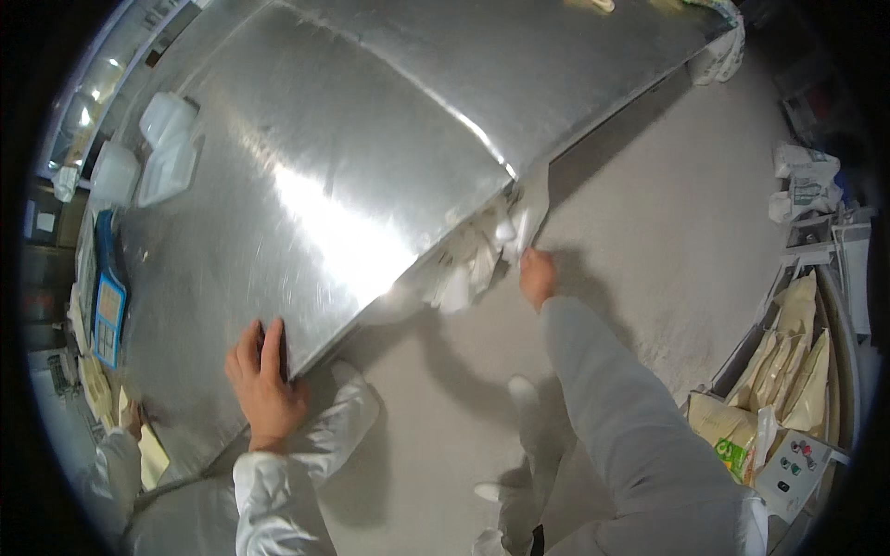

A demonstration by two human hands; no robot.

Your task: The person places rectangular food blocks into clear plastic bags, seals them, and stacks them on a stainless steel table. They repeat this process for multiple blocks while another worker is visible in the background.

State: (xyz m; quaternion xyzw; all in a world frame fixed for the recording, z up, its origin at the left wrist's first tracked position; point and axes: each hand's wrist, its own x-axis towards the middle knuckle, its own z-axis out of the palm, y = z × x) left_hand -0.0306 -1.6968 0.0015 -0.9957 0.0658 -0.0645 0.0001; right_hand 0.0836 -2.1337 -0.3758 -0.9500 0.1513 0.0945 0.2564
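My left hand (264,393) rests on the front edge of a stainless-steel table (229,271), fingers apart and holding nothing. Farther right, my right hand (537,278) is closed on the edge of a pale plastic sheet or bag (534,205) beside the table edge. Crumpled white material (462,274), perhaps plastic or paper, shows between that edge and my right hand. What lies deeper under the tabletop is hidden.
At left are a blue weighing scale (109,313), white plastic containers (167,163) and another person's hand (130,418) by a pale yellow sheet (151,455). Filled yellowish bags (779,361) stand in a bin at right. White sacks (806,181) lie beyond.
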